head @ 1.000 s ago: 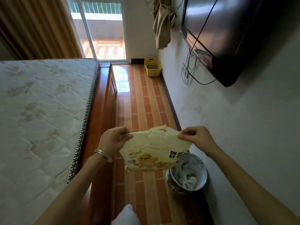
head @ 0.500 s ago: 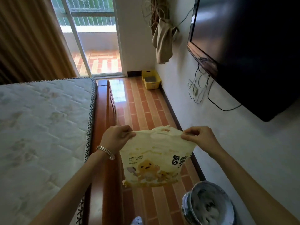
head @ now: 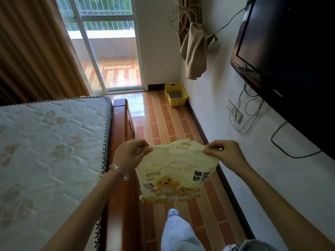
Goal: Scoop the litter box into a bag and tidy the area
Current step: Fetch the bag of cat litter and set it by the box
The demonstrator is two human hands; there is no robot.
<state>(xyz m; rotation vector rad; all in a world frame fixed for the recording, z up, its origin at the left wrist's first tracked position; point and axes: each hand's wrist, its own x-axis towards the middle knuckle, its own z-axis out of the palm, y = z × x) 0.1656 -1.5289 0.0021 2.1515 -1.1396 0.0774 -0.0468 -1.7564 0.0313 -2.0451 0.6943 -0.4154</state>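
A flat, pale yellow cat litter bag [head: 174, 171] with a cartoon print hangs in front of me, held by its top corners. My left hand [head: 131, 153] pinches the left corner and my right hand [head: 223, 153] pinches the right corner. The yellow litter box [head: 175, 94] with grey litter inside sits on the floor far ahead, against the right wall near the glass door.
A bed with a bare quilted mattress [head: 50, 147] and a wooden frame [head: 121, 124] fills the left side. A narrow tiled aisle [head: 163, 124] runs between bed and right wall. A wall-mounted TV [head: 282, 51], dangling cables [head: 244, 113] and a hanging cloth [head: 195, 53] line the wall. My leg [head: 178, 230] steps forward below.
I have walked forward along the aisle. The lined waste bin by the right wall has dropped out of view and my leg has come in. Both hands keep holding the bag.
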